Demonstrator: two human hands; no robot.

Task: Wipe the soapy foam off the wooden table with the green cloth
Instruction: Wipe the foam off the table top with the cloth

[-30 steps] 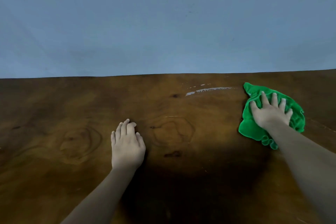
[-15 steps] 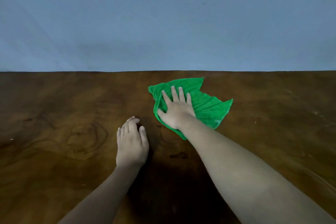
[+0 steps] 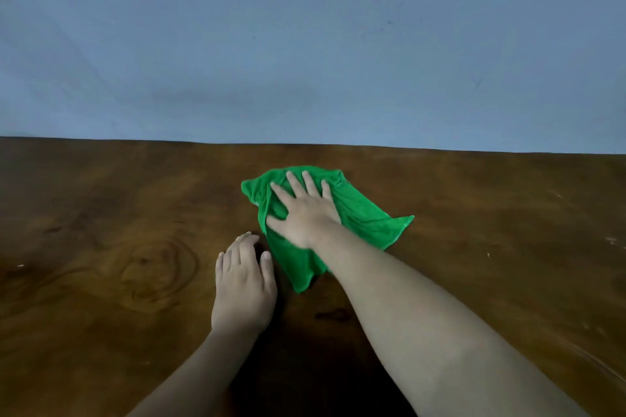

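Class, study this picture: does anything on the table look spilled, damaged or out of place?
Nothing much. The right hand presses flat on the crumpled cloth; the left hand rests on the table. Only tiny pale specks show at the right; no foam patch is visible.

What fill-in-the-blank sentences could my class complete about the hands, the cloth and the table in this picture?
1. The right hand presses flat on a crumpled cloth coloured ____.
2. The left hand rests palm-down on the bare brown ____ table.
3. The cloth lies to the ____ of the left hand.

Missing words: green; wooden; right
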